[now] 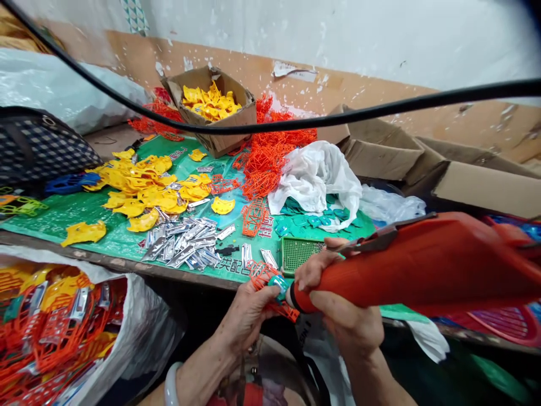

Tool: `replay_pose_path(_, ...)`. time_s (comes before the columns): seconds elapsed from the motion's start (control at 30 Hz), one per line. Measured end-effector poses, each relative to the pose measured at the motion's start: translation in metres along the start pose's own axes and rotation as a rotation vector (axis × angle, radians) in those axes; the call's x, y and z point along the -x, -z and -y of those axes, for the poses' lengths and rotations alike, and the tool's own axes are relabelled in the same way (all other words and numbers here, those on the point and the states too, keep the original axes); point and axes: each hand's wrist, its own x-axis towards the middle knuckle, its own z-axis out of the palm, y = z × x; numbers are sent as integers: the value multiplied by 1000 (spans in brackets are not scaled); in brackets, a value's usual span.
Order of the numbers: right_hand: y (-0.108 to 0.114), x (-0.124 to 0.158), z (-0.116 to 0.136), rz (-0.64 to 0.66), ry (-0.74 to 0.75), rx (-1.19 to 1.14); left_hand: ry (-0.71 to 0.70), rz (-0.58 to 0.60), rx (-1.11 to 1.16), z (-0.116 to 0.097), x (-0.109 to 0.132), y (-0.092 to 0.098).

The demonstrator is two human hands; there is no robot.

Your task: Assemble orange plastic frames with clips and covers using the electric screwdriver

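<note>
The left hand [249, 307] is pinching a small teal piece [276, 283] and orange plastic lattice [258, 270], the right hand [353, 324] gripping a tapered red tool [401, 265].

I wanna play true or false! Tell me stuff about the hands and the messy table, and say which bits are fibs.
1. The right hand grips a long red tool. True.
2. The left hand holds a yellow plastic piece. False: it holds an orange-red lattice plastic piece and a shiny teal piece.
3. Yellow plastic pieces fill an open brown cardboard box. True.
4. A smooth pale bangle is on the right wrist. False: it is on the left one.
5. Flat silver pieces lie heaped on the green table covering. True.
6. The crumpled white wrapping lies left of the silver heap. False: it lies to the right.
</note>
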Motion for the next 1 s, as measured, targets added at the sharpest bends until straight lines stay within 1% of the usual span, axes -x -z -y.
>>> replay_pose_path(0.13, -1, -3, 11, -21, -7, -128, 26, 38, 60, 3, 7, 6)
replay_pose_path(0.23, 1, -5, 14, -42, -22, -160, 38, 58, 55, 5, 13, 12)
replay_pose_path(0.47, -3, -5, 15, -120, -67, -73, -17, 23, -64, 7, 27, 20)
replay_pose_path(0.6, -7, -4, 15, -169, -103, -13, -27, 39, -92, 9, 34, 24)
replay_pose_path(0.7, -9, -3, 17, -191, -83, 28, -25, 29, -102, 11, 40, 28)
replay_pose_path(0.8, -10, -1, 21, -217, -44, 42, -55, 18, -107, 14, 48, 33)
replay_pose_path(0.9, -10, 2, 28, -251, -7, 50, -74, 40, -108, 14, 59, 36)
replay_pose_path(1.0, -9, 5, 35, -241, 3, 58, -94, 56, -114, 12, 71, 35)
